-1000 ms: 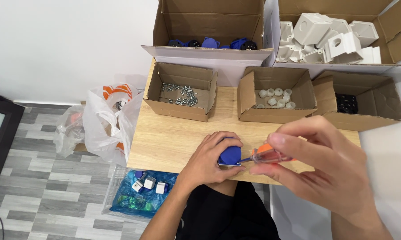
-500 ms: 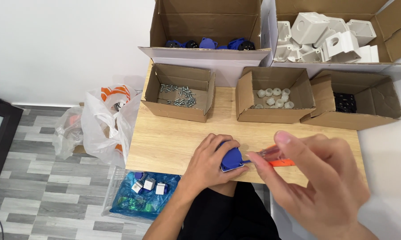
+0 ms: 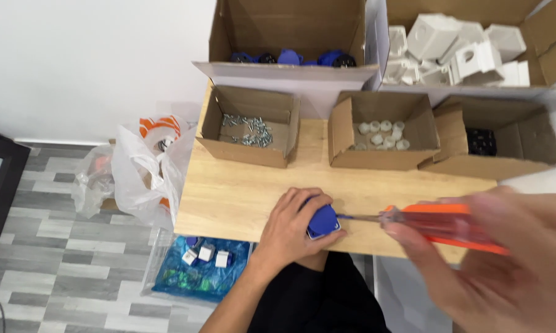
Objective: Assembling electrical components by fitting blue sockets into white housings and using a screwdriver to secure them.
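My left hand (image 3: 293, 227) grips a small blue plastic part (image 3: 323, 222) at the near edge of the wooden table (image 3: 241, 191). My right hand (image 3: 503, 265), large and blurred at the lower right, holds an orange-handled screwdriver (image 3: 441, 227). Its thin metal shaft runs left and its tip meets the blue part's face.
On the table stand open cardboard boxes: one with screws (image 3: 248, 129), one with small white caps (image 3: 381, 134), one with black parts (image 3: 482, 142). Behind are boxes of blue parts (image 3: 290, 58) and white housings (image 3: 457, 46). Plastic bags (image 3: 139, 169) and a blue tray (image 3: 201, 265) lie on the floor at left.
My right hand has pulled back toward the lower right, so the screwdriver now lies nearly level with more shaft showing. The left hand and blue part have stayed in place.
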